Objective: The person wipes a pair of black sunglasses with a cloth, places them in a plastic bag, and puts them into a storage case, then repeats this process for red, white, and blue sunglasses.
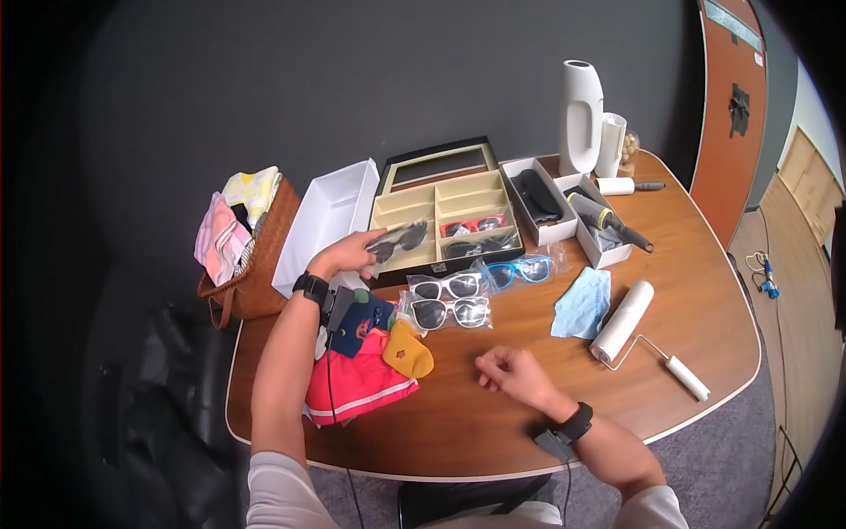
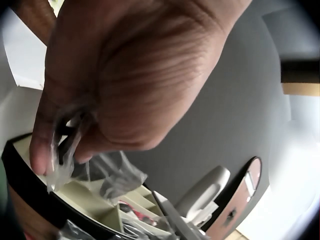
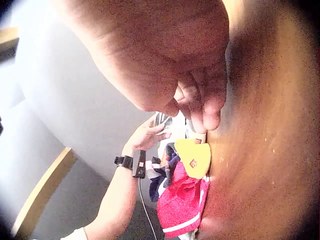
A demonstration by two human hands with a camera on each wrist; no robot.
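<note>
My left hand [image 1: 345,254] pinches a pair of dark sunglasses [image 1: 401,240] in a clear plastic bag over the left compartments of a sunglasses case [image 1: 401,201]. The case is black outside and cream inside, its windowed lid raised. In its right half lie bagged red sunglasses [image 1: 473,227] and, in front of them, bagged dark sunglasses [image 1: 480,248]. The left wrist view shows the bag [image 2: 117,172] hanging from thumb and fingers. My right hand [image 1: 520,379] is near the table front, fingers loosely curled around nothing. Two bagged white-framed sunglasses [image 1: 451,313] and a blue pair [image 1: 520,271] lie before the case.
Left are a wicker basket [image 1: 256,251] of clothes and a white bin [image 1: 330,216]. Pink cloth [image 1: 357,383] and a yellow sock [image 1: 408,350] lie in front. Rightward are two open boxes [image 1: 553,231], a blue cloth [image 1: 582,302], a lint roller [image 1: 624,322] and a white vase [image 1: 579,123].
</note>
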